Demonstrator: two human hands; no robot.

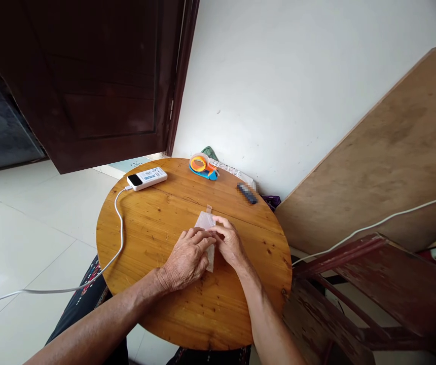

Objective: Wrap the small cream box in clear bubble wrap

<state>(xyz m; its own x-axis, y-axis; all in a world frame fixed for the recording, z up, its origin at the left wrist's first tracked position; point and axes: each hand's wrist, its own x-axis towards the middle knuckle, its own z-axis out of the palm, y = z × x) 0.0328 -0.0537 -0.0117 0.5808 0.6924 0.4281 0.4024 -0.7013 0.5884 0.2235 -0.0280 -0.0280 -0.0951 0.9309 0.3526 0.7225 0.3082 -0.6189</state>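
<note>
A flat whitish, semi-clear packet lies on the round wooden table, and a short strip of clear tape sticks out past its far end. My left hand rests across the packet from the left, fingers bent over it and thumb curled near its lower end. From the right, my right hand holds the packet's edge with bent fingers. The fingertips of both hands meet over its middle and hide that part.
A white power bank with a white cable sits at the table's left. An orange and blue tape dispenser stands at the back, a dark blurred object to its right. A reddish wooden chair stands right of the table.
</note>
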